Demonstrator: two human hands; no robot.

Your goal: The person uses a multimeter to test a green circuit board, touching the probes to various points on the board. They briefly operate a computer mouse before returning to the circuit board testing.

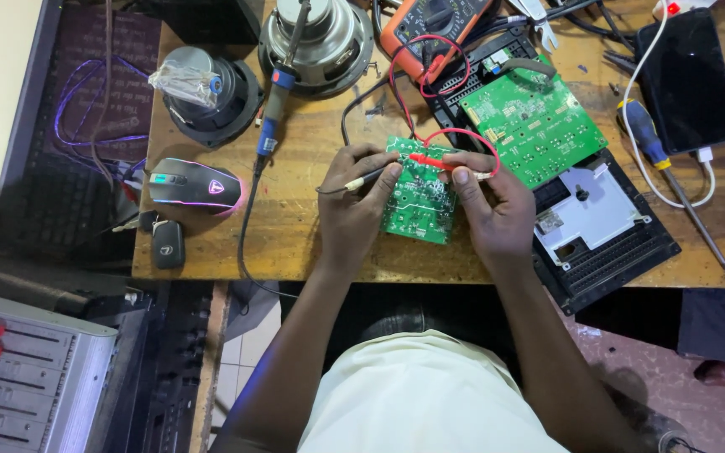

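A small green circuit board [417, 205] lies on the wooden table [295, 226] between my hands. My left hand [354, 205] grips a black test probe [371, 177] whose tip touches the board's left part. In my right hand [492, 205] is a red test probe [434, 159], laid across the board's upper edge. Red and black leads [404, 75] run up to an orange multimeter [434, 21] at the table's far edge.
A larger green circuit board [534, 122] rests on an opened black device [606, 239] at right. A screwdriver [673, 180], a phone [690, 80], a soldering iron [274, 105], two speakers [316, 38], a lit mouse [195, 184] and a key fob [167, 243] lie around.
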